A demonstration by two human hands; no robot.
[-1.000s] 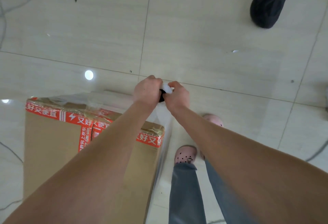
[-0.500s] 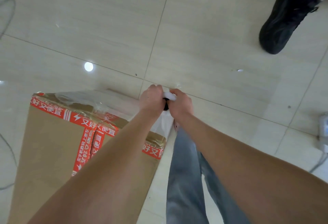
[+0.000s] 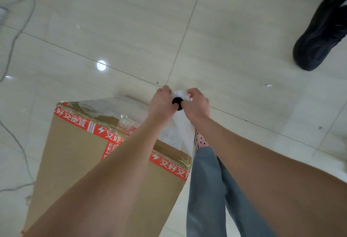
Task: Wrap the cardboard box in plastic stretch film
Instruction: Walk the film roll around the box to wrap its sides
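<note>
A tall brown cardboard box [image 3: 75, 158] with red printed tape along its top edges stands on the floor at the lower left. Clear stretch film [image 3: 174, 133] lies over its far top edge and runs up to a white film roll [image 3: 180, 96] with a black core. My left hand [image 3: 161, 103] and my right hand [image 3: 197, 103] grip the roll from both sides, just beyond the box's far right corner. Both forearms reach over the box top and hide part of it.
The floor is glossy pale tile. Another person's black shoe [image 3: 321, 36] stands at the upper right. Grey cables [image 3: 16, 30] trail along the left edge. My own jeans leg [image 3: 208, 189] and pink spotted shoe [image 3: 201, 141] are right of the box.
The view has shifted, so the box now sits further right and lower in frame. My hands still hold the roll together at the box's far corner, and my leg has stepped forward.
</note>
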